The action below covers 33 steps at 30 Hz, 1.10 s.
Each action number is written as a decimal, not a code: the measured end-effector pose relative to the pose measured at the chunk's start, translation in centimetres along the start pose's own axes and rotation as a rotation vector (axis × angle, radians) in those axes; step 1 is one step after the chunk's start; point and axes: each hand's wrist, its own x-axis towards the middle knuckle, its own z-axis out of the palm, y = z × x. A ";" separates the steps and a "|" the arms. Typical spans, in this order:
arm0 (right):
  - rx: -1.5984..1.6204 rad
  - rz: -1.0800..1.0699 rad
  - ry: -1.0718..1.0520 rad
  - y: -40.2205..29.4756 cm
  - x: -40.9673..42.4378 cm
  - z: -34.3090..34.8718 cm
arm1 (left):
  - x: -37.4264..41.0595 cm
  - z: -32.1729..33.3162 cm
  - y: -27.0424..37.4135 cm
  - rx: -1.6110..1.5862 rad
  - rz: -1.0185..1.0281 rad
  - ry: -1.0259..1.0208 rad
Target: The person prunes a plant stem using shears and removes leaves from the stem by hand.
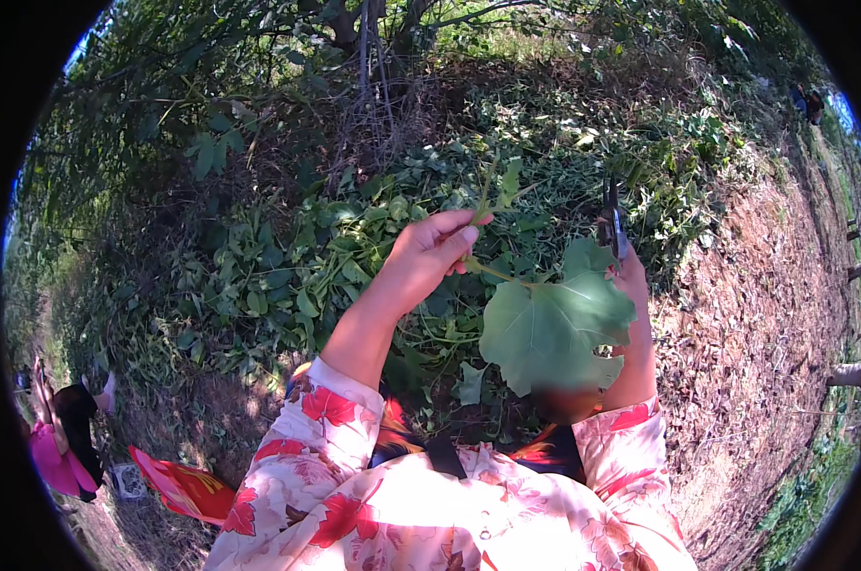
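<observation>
My left hand (441, 246) pinches the green stem of a leafy cutting (489, 203) between thumb and fingers. From that hand a stalk runs right to a broad lobed leaf (555, 321), which has ragged gaps at its edge. Beyond the leaf, my right hand (630, 275) is closed around a pair of pruning shears (615, 218), blades pointing away from me. The leaf partly covers my right hand and wrist. Below both hands lies a heap of green vines and leaves (323, 250).
Woody stems (377, 71) and hanging branches stand ahead. Dry, leaf-strewn soil (744, 321) stretches along the right. A red bag (195, 489) is at my lower left. Another person (66, 450) in pink and black is at the far left, and more people (807, 103) are far off at upper right.
</observation>
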 end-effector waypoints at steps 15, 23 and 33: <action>-0.341 -0.003 -0.391 -2.4 -3.8 5.0 | -0.4 -1.6 1.6 0.269 -0.029 -0.030; -0.526 -0.148 -0.394 -2.6 -4.1 5.0 | -0.4 -1.5 1.3 0.350 0.058 -0.077; -0.637 -0.162 -0.391 -3.7 -4.7 5.8 | -0.6 -1.5 1.7 0.433 0.093 -0.093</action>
